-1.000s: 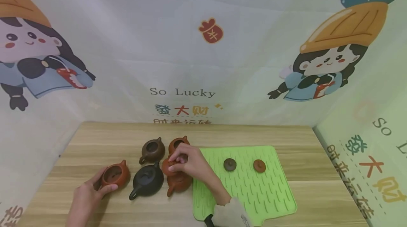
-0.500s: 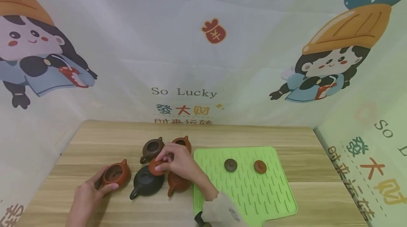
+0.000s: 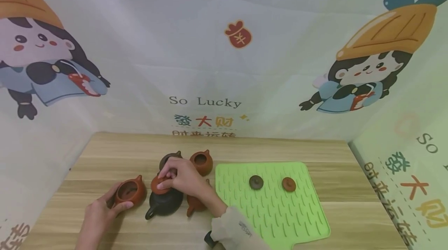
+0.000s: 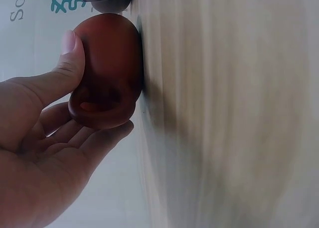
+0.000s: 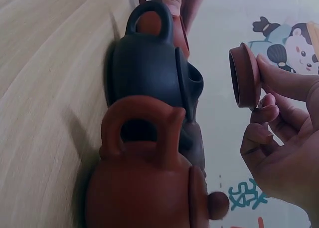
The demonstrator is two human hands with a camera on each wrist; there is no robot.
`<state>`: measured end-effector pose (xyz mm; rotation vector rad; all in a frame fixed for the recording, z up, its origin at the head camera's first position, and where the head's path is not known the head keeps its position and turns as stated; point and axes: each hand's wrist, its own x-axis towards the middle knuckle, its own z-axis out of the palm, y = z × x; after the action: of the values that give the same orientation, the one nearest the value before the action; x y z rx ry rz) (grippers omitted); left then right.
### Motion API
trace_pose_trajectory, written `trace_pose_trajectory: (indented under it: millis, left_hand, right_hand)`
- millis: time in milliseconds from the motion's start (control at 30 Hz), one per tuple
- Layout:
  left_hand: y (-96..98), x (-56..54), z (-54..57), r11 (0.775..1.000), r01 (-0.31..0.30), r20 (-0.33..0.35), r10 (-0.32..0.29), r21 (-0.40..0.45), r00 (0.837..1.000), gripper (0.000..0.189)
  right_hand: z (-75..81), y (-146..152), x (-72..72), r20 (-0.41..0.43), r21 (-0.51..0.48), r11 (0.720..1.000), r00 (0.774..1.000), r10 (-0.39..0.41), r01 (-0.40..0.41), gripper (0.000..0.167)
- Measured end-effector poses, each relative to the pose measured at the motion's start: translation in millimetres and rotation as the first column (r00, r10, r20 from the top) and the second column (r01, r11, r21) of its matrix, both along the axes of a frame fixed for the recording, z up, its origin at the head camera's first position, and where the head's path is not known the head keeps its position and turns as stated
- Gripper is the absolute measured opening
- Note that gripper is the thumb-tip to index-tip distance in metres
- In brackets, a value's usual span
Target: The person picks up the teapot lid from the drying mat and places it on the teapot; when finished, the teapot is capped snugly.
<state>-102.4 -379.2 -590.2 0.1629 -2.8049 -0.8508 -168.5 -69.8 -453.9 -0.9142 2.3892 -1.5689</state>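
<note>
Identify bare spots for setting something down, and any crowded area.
Free: the front right of the green mat, in front of the dark lid and red lid; the table between mat and right wall. Crowded: around the black teapot, beneath the right hand.

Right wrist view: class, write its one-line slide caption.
A right hand pinches a reddish lid, clear of the black teapot and the reddish teapot in front.

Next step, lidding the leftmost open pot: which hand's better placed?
Right hand, probably: it pinches a reddish lid above the black teapot beside the open pot. The left hand grips that pot, so it could steady it.
</note>
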Motion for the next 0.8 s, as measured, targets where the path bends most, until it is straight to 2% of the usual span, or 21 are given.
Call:
trace_pose_trajectory:
  millis: [67,100,167,200,267,300,400,433,533,567,633,700,733,800]
  left_hand:
    - [-1.6,-0.3,-1.0,1.0,0.016,-0.001,-0.016,0.003,1.0,0.087]
    - [0.2,0.2,3.9,1.0,0.018,0.026,-0.018,0.016,1.0,0.088]
    - [2.7,1.6,7.8,1.0,0.018,0.018,-0.018,0.007,1.0,0.088]
    - [7.7,3.5,19.4,1.0,0.017,0.063,-0.019,0.022,0.998,0.088]
    - [5.4,2.8,16.7,0.999,0.024,0.066,-0.026,0.028,0.998,0.089]
    - [4.1,1.9,12.2,1.0,0.027,0.038,-0.027,0.007,0.999,0.088]
    - [6.5,4.2,16.6,0.999,0.038,0.039,-0.037,-0.005,0.999,0.086]
    - [6.0,4.6,14.2,0.999,0.037,0.018,-0.037,-0.009,0.999,0.086]
    - [24.9,11.2,46.1,1.0,0.004,0.065,-0.005,0.011,0.998,0.083]
    - [29.2,12.4,52.2,1.0,-0.006,0.063,0.006,0.005,0.998,0.083]
    - [38.5,15.3,71.1,0.999,-0.008,0.126,0.002,0.042,0.992,0.083]
    - [43.9,17.2,81.5,0.999,-0.009,0.16,0.004,0.031,0.987,0.083]
    - [44.9,18.6,86.2,0.999,0.009,0.188,-0.016,0.035,0.982,0.082]
    - [43.8,18.1,85.7,1.0,0.009,0.203,-0.015,0.026,0.979,0.083]
  right_hand:
    - [-0.8,-3,-1.3,-0.01,0.007,1.0,1.0,0.007,-0.007,0.019]
    - [-1.2,-5,-1.8,-0.016,0.012,1.0,1.0,0.01,-0.01,0.019]
    - [-1.3,-10,-2.7,-0.034,0.027,1.0,0.999,0.012,-0.011,0.019]
    - [-1.2,-12,-3.1,-0.044,0.033,0.999,0.999,0.009,-0.008,0.019]
    - [-1.2,-18,-3.7,-0.055,0.043,0.999,0.998,0.006,-0.003,0.02]
    - [-1.2,-21,-4.1,-0.065,0.055,0.998,0.998,0.004,0.0,0.02]
    - [-1.9,-31,-4.5,-0.082,0.09,0.996,0.997,0.004,0.003,0.021]
    - [-2.4,-35,-4.8,-0.09,0.104,0.995,0.996,0.007,0.002,0.022]
    - [-4.2,-43,-5.7,-0.102,0.144,0.99,0.995,0.005,0.01,0.022]
    - [-5.1,-45,-6.0,-0.106,0.157,0.987,0.994,0.002,0.015,0.022]
    - [-7.1,-50,-6.5,-0.106,0.185,0.982,0.994,-0.012,0.031,0.022]
    - [-8.5,-56,-6.5,-0.105,0.214,0.976,0.994,-0.025,0.048,0.022]
    - [-9.3,-59,-6.6,-0.116,0.238,0.969,0.993,-0.034,0.061,0.023]
    - [-9.8,-66,-6.3,-0.135,0.274,0.959,0.99,-0.043,0.078,0.023]
